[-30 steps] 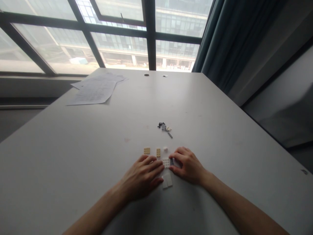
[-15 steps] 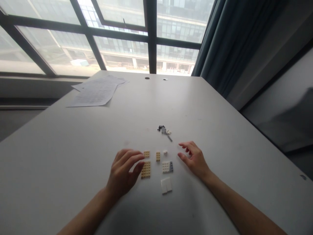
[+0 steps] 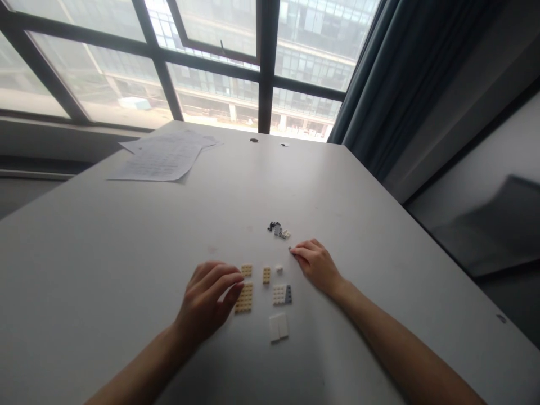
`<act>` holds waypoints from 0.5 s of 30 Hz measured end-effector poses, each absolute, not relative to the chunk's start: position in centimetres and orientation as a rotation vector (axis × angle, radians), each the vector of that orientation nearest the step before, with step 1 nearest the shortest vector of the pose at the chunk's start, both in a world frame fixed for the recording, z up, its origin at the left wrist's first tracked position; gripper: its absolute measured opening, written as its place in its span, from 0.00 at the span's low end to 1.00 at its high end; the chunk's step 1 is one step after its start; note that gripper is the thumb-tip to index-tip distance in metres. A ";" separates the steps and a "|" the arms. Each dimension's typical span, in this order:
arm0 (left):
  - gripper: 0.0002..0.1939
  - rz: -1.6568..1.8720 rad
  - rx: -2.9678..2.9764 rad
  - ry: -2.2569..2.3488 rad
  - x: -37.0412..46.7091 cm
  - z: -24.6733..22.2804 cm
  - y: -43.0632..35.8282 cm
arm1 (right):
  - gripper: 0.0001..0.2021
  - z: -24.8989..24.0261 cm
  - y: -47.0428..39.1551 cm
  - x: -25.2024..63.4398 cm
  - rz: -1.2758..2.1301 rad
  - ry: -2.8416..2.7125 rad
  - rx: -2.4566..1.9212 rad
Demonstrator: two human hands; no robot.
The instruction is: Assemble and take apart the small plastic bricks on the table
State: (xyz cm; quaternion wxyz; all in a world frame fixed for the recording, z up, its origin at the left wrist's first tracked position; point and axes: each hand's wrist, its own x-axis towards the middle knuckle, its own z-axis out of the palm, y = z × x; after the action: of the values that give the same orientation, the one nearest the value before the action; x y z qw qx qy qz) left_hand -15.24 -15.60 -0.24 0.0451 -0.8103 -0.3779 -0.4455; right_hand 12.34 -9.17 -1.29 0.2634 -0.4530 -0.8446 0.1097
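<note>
Right hand [image 3: 316,265] pinching small gray piece [image 3: 290,248], long axis unclear; brick pile [image 3: 277,230] beyond grip, leftward. Left hand [image 3: 208,293] farther from pile, unclenched, by tan plate [image 3: 247,298].

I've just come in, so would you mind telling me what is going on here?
A person is handling toy bricks at a table. The right hand pinches a gray piece near the mixed pile. The left hand is open, partly covering the large tan plate; whether they touch is unclear. A white plate and a gray wedge lie side by side, with two white tiles nearer the person.
</note>
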 end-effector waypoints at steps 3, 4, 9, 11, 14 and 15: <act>0.05 -1.335 -2.510 -1.128 -15.0 -0.4 -15.6 | 0.08 -1.1 -10.6 13.3 0.304 -2.294 -1.190; 0.05 -1.332 -2.519 -1.119 -14.9 -0.5 -15.5 | 0.08 -1.1 -10.9 13.7 0.315 -2.309 -1.163; 0.04 -1.293 -2.552 -1.078 -14.8 -0.9 -15.4 | 0.06 -1.1 -10.7 14.2 0.440 -2.373 -1.022; 0.04 -1.265 -2.560 -1.058 -14.8 -0.7 -15.5 | 0.05 -1.1 -10.5 14.1 0.473 -2.350 -1.015; 0.04 -1.214 -2.592 -1.004 -14.5 -0.2 -15.7 | 0.04 -0.9 -10.8 13.6 0.630 -2.170 -1.101; 0.04 -1.201 -2.604 -0.984 -14.3 0.0 -15.8 | 0.05 -0.8 -11.1 13.4 0.747 -2.028 -1.155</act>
State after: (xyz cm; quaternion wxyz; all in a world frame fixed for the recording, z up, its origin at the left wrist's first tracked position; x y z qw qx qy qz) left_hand -14.34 -15.82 -0.03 0.0548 -0.8576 -0.3241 -0.3955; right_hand 13.35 -11.11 -0.83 0.3386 -0.4434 -0.7787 0.2869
